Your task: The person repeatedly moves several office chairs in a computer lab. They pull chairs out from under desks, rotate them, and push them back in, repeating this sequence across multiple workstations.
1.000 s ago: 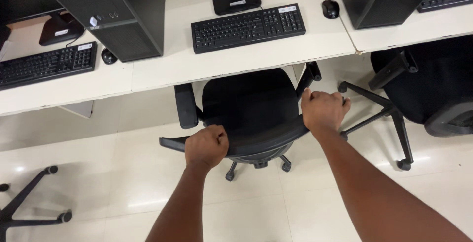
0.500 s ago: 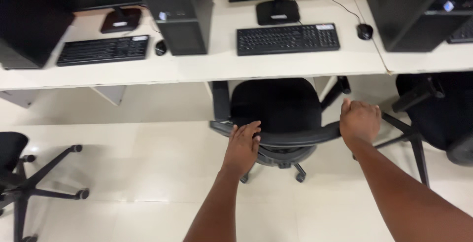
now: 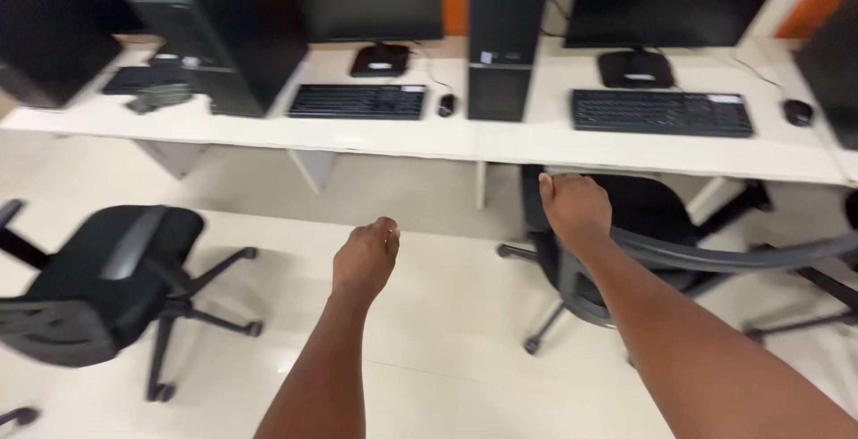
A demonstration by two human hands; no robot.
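Under the right-hand stretch of the long white desk (image 3: 500, 139), a black office chair (image 3: 661, 224) sits with its seat tucked partly beneath the desk edge and its curved backrest rim toward the camera. Right hand (image 3: 575, 209) rests on the left end of that backrest rim, fingers curled over the top edge and closed on it; the forearm runs down to the lower right corner of view. Left hand (image 3: 365, 258) hangs free above the pale tiled floor (image 3: 429, 314), well apart from the chair, fingers loosely curled together with nothing between them. Chair base and castors show below the seat, one castor toward the left on the floor. A second black chair (image 3: 107, 282) stands apart at the left, turned away from the desk, its wheeled base visible. On the desk: two black keyboards, one (image 3: 357, 101) left of centre and one (image 3: 660, 112) above the held chair; a black tower case (image 3: 499, 37) between them; a small black mouse (image 3: 446, 105) just beside the tower; another mouse (image 3: 797, 112) at the far right; monitor stands behind each keyboard. A further dark tower (image 3: 223, 32) stands at left.
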